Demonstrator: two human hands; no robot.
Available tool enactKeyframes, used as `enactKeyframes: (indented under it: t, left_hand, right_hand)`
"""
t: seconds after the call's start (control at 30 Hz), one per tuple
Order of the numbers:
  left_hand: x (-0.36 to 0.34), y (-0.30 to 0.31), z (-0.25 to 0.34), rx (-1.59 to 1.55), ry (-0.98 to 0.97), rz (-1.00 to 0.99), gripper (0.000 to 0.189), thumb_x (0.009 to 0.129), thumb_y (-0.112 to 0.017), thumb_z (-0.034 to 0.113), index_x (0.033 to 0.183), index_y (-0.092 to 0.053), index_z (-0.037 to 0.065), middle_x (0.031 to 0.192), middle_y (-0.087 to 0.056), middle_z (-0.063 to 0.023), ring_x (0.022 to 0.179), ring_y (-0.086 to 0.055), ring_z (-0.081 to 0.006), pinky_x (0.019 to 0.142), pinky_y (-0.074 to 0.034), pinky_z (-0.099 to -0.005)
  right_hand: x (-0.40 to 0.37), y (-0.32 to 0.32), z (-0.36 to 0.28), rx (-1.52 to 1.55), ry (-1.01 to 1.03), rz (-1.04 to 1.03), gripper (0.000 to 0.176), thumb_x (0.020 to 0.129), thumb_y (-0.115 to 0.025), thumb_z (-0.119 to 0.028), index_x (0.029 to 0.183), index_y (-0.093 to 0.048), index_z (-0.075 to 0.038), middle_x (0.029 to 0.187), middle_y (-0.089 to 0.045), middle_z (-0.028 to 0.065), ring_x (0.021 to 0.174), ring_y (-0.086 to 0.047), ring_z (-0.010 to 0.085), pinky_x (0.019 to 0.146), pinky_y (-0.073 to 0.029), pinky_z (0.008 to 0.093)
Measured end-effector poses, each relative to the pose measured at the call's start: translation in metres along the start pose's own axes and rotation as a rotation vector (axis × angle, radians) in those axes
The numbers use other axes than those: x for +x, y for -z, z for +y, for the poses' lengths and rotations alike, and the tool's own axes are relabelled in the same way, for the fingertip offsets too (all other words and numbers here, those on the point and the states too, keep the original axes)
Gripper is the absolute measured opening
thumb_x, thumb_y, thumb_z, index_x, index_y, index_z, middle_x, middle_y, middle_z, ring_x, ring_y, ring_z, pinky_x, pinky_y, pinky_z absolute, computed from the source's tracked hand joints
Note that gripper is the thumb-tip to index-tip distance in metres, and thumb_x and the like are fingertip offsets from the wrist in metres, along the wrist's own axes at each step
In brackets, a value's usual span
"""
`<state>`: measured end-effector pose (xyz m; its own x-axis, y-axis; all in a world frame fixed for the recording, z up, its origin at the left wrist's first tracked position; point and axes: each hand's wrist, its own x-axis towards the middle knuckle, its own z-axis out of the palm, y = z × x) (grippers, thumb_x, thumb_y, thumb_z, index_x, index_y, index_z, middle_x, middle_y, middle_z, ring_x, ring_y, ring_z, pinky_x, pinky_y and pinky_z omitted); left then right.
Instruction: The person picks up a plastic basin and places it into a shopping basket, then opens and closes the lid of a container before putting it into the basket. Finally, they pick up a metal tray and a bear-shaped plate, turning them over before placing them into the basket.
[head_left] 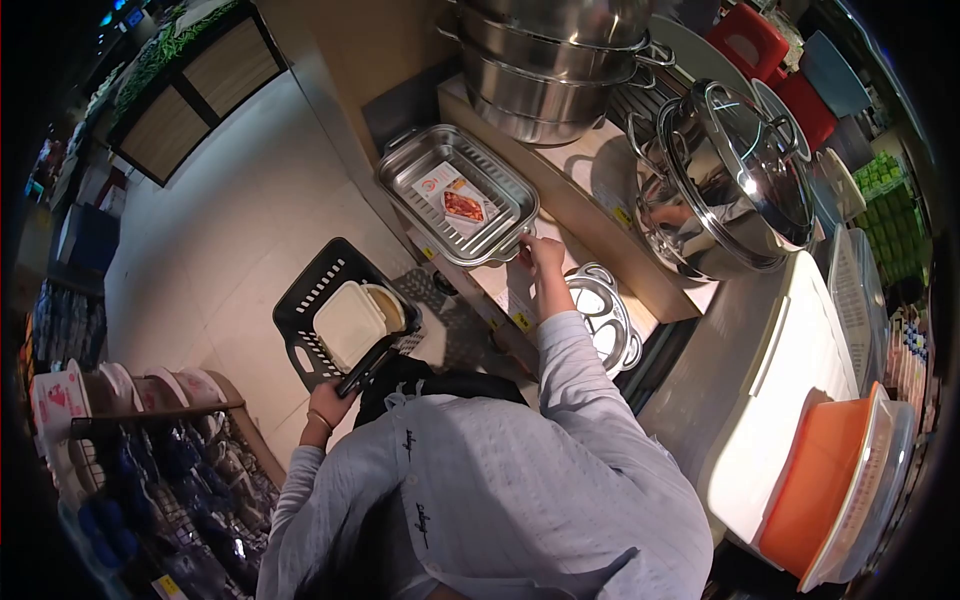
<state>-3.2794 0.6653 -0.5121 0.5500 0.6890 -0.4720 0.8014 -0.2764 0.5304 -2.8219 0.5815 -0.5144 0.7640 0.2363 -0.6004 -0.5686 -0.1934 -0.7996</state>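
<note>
My right hand (543, 254) grips the near corner handle of a rectangular metal roasting tray (400, 170), which has a slotted rack and a printed label (455, 198) inside. The tray rests at the edge of a low shelf. Down to the left, my left hand (328, 405) is closed on the handle of a black plastic basket (300, 290). Inside that basket lies a cream square container (349, 325) beside a round, tan-edged item. A round metal dish with compartments (606, 318) sits on the shelf just below my right hand.
Stacked steel steamer pots (545, 85) and a large lidded pot (690, 190) stand on the higher shelf. White and orange tubs (815, 480) are at the right. A rack of packaged goods (180, 480) stands at the lower left, with tiled floor (220, 230) beyond.
</note>
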Motion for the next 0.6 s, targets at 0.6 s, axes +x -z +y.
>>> enactKeyframes:
  t: [0.6]
  left_hand:
    - [0.001, -0.013, -0.013, -0.018, 0.039, -0.003, 0.030, 0.069, -0.061, 0.035, 0.074, -0.062, 0.005, 0.066, -0.059, -0.0185, 0.065, -0.058, -0.0345, 0.060, -0.046, -0.0404]
  right_hand:
    - [-0.045, -0.040, -0.021, -0.844, 0.235, 0.333, 0.081, 0.055, -0.079, -0.030, 0.106, -0.029, 0.010, 0.106, -0.043, 0.0345, 0.098, -0.049, 0.0408, 0.081, -0.044, 0.0383]
